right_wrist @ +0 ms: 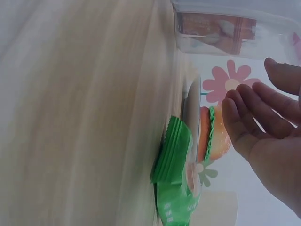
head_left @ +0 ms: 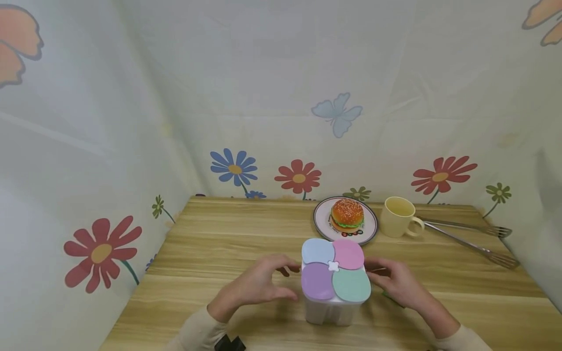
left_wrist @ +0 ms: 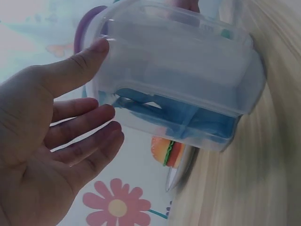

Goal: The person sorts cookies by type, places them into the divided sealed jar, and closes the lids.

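A clear plastic container [head_left: 329, 313] stands near the front of the table, under a lid of blue, pink, purple and green petals [head_left: 318, 281]. My left hand [head_left: 259, 282] is at its left side, thumb and fingers apart; the thumb tip overlaps the lid's edge in the left wrist view. On the opposite side is my right hand [head_left: 397, 282], fingers loosely bent with nothing held. Through the walls show a blue packet [left_wrist: 207, 120] and a reddish-brown packet [right_wrist: 242, 35]. A green wrapped packet [right_wrist: 174, 188] lies on the table by the right hand, mostly hidden in the head view.
Behind the container, a toy hamburger [head_left: 347, 214] sits on a round plate [head_left: 322, 222]. A yellow mug [head_left: 393, 219] stands right of it. Two metal-handled kitchen utensils [head_left: 461, 240] lie at the right. Flower-printed cloth [head_left: 263, 117] hangs round the wooden table [head_left: 219, 229].
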Action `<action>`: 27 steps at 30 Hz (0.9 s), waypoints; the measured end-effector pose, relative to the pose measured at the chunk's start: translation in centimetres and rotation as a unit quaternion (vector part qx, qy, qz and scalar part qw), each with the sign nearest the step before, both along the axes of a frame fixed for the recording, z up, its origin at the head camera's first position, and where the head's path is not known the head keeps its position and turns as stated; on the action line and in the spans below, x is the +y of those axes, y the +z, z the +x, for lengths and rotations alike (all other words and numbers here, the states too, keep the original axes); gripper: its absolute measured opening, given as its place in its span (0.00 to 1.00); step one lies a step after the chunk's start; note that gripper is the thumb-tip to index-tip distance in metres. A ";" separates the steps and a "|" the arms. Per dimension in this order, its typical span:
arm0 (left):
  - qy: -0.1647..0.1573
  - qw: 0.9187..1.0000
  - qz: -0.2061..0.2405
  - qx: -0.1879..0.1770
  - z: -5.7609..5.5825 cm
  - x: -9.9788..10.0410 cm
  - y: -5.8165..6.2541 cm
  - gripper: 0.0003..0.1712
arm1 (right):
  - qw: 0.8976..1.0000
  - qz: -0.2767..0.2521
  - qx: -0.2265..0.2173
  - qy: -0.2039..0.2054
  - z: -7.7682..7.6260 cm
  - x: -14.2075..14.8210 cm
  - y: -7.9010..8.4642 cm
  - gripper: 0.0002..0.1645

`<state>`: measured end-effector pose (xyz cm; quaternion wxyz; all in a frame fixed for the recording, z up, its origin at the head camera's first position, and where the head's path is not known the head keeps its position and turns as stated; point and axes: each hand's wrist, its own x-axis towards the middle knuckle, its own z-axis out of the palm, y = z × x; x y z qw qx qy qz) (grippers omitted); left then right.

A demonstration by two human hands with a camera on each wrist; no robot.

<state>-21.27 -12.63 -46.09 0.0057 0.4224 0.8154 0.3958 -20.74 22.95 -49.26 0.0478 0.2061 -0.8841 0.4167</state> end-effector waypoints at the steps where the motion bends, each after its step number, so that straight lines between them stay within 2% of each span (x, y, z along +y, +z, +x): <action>1: 0.001 1.000 0.005 0.014 0.0 -0.1 0.1 0.29 | 1.000 0.004 0.000 -0.009 0.0 0.0 0.0 0.16; 7: 0.008 0.995 0.038 0.093 0.3 -0.2 1.2 0.30 | 0.998 0.034 -0.007 -0.049 0.0 0.7 -0.2 0.17; 11: -0.004 0.990 0.046 0.134 0.5 0.1 1.8 0.30 | 0.997 0.055 0.001 -0.056 0.0 1.0 -0.2 0.19; 20: -0.057 0.981 0.042 0.181 1.3 1.6 3.3 0.29 | 0.991 0.109 0.000 -0.074 0.2 1.8 -0.3 0.18; 27: -0.078 0.976 0.022 0.203 1.6 2.9 3.9 0.30 | 0.987 0.131 -0.012 -0.089 0.5 2.1 -0.2 0.20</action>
